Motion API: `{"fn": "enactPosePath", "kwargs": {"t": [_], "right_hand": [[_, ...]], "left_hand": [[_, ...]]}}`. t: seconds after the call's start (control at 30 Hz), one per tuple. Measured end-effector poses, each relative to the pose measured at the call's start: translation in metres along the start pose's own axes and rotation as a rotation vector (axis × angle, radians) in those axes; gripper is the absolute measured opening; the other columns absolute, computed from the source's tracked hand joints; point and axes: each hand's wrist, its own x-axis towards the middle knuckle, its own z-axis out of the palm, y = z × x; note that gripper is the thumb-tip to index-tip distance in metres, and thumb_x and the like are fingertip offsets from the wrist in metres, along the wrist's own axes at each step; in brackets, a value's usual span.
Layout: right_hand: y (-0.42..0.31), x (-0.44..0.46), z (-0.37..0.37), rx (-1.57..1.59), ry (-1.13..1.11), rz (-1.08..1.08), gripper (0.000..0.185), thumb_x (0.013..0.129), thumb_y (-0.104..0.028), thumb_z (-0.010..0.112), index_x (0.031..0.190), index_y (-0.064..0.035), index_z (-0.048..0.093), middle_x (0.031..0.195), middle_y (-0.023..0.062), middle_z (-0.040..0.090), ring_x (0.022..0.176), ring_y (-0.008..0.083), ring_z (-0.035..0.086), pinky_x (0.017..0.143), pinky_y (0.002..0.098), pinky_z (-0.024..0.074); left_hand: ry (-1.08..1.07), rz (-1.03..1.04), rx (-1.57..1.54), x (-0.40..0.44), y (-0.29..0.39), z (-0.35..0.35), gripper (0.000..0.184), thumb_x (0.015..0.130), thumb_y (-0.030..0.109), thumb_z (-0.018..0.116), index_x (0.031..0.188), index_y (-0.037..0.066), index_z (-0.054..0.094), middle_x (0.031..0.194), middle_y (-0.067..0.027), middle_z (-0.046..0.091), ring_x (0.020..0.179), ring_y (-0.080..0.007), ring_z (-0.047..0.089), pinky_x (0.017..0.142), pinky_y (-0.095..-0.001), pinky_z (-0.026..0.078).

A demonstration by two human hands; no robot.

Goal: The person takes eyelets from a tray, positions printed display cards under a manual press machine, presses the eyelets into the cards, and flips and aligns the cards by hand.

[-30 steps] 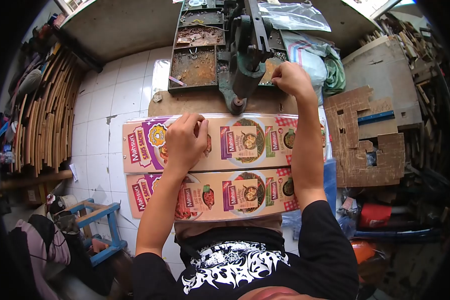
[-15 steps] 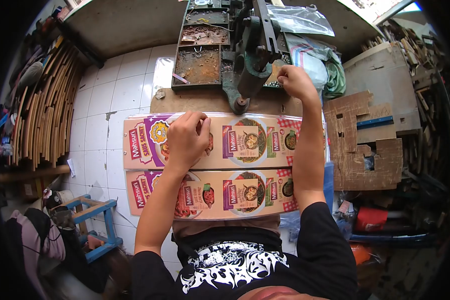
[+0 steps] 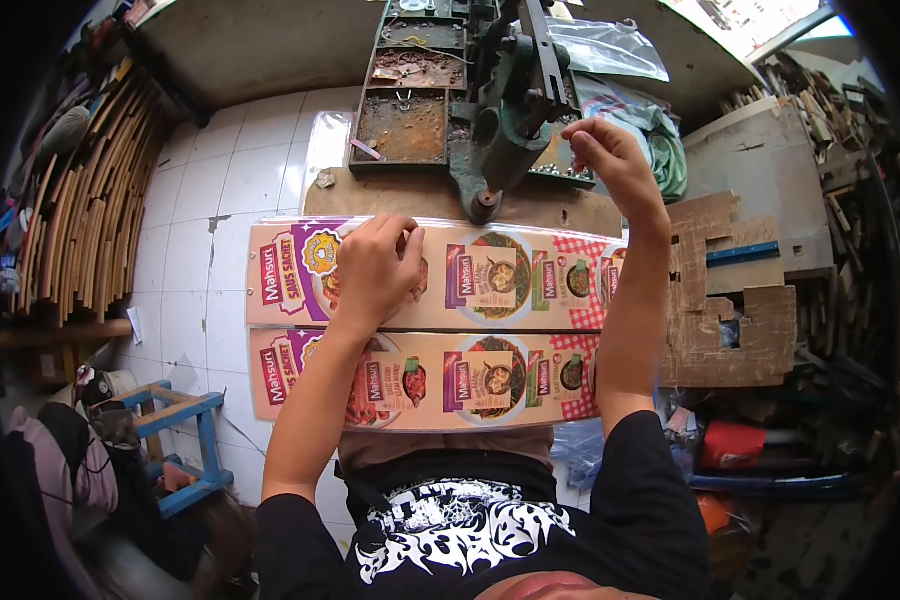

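Two long printed panels lie one in front of the other, the far panel [image 3: 480, 316] and the near panel [image 3: 425, 350], both with sauce packets and food bowls on them. My left hand [image 3: 380, 262] rests on the far panel with its fingers curled together; anything inside them is hidden. Beside the green hand press [image 3: 500, 150], my right hand [image 3: 618, 165] is raised near the compartment at its right. Its thumb and forefinger are bent toward each other, and whatever is at their tips is too small to name. Small metal pieces [image 3: 562, 172] lie in that compartment.
A dark compartment tray [image 3: 402, 128] with small parts stands left of the press, on a brown board [image 3: 400, 195]. Plastic bags [image 3: 610, 100] lie behind on the right. Cut brown boards [image 3: 740, 340] are at right, a blue stool frame [image 3: 210, 440] at left.
My right hand has moved right and up a little from the compartment beside the press, its fingers less tightly curled. My left hand stays on the far panel. The view has shifted slightly.
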Motion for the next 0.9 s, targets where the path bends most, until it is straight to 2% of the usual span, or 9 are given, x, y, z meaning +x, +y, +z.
{"fn": "enactPosePath", "kwargs": {"t": [0.03,0.07,0.13,0.17,0.27,0.47,0.73,0.9], "right_hand": [[0.005,-0.002,0.003,0.144,-0.047,-0.011,0.02,0.097,-0.017,0.061,0.106,0.0002,0.066,0.087,0.0002,0.063,0.074,0.0071,0.058,0.068,0.023,0.0503],[0.01,-0.003,0.008,0.138,-0.052,-0.012,0.02,0.097,-0.017,0.061,0.106,0.0002,0.066,0.087,0.0002,0.063,0.074,0.0071,0.058,0.068,0.023,0.0503],[0.021,-0.009,0.021,0.404,-0.1,0.148,0.022,0.095,-0.017,0.064,0.107,0.0013,0.065,0.087,0.0009,0.064,0.076,0.0084,0.06,0.07,0.0237,0.0521],[0.024,-0.012,0.026,0.434,-0.122,0.169,0.02,0.093,-0.014,0.065,0.107,0.0015,0.066,0.089,0.0024,0.065,0.078,0.0106,0.063,0.074,0.0244,0.0532],[0.01,-0.027,0.046,0.273,-0.129,0.208,0.019,0.092,-0.011,0.066,0.106,0.0023,0.067,0.091,0.0044,0.067,0.08,0.0114,0.064,0.076,0.025,0.0537],[0.018,-0.035,0.068,0.219,-0.111,0.161,0.02,0.089,-0.01,0.07,0.104,0.0033,0.067,0.09,0.0059,0.069,0.079,0.0121,0.066,0.077,0.0255,0.0548],[0.038,-0.033,0.077,0.157,-0.029,0.083,0.016,0.088,-0.013,0.071,0.098,-0.0008,0.068,0.086,0.0012,0.069,0.071,0.0056,0.059,0.062,0.0213,0.0471],[0.037,-0.035,0.079,0.185,-0.029,0.131,0.016,0.088,-0.014,0.072,0.098,-0.0021,0.068,0.085,0.0001,0.068,0.072,0.0049,0.059,0.062,0.0209,0.0462]], "left_hand": [[-0.008,-0.002,0.004,0.0,0.0,-0.001,0.011,0.084,0.015,0.066,0.083,0.005,0.067,0.075,-0.0104,0.064,0.068,-0.0287,0.063,0.063,-0.0394,0.049],[-0.002,-0.005,0.0,0.0,0.0,-0.001,0.011,0.084,0.015,0.066,0.083,0.005,0.067,0.075,-0.0104,0.064,0.068,-0.0287,0.063,0.063,-0.0394,0.049],[0.003,0.0,-0.013,-0.001,-0.002,0.0,0.011,0.084,0.015,0.066,0.083,0.005,0.067,0.075,-0.0104,0.064,0.068,-0.0285,0.064,0.063,-0.0393,0.049],[0.008,-0.002,-0.015,-0.001,-0.003,0.0,0.011,0.084,0.015,0.066,0.083,0.005,0.067,0.075,-0.0104,0.064,0.068,-0.0285,0.064,0.063,-0.0393,0.049],[0.027,0.022,-0.012,-0.002,-0.006,0.001,0.013,0.085,0.017,0.066,0.084,0.004,0.068,0.074,-0.0106,0.065,0.065,-0.0268,0.063,0.061,-0.0379,0.048],[0.034,0.021,-0.009,-0.004,-0.008,0.001,0.013,0.084,0.018,0.067,0.084,0.005,0.068,0.075,-0.0108,0.066,0.065,-0.0274,0.064,0.062,-0.0378,0.049],[0.059,0.038,-0.023,-0.005,-0.009,0.001,0.013,0.084,0.018,0.066,0.082,0.005,0.068,0.074,-0.0108,0.065,0.065,-0.0279,0.064,0.062,-0.0386,0.049],[0.063,0.045,-0.03,-0.006,-0.011,0.001,0.013,0.084,0.018,0.066,0.082,0.005,0.067,0.075,-0.0109,0.065,0.065,-0.0282,0.064,0.063,-0.0391,0.05]]}}
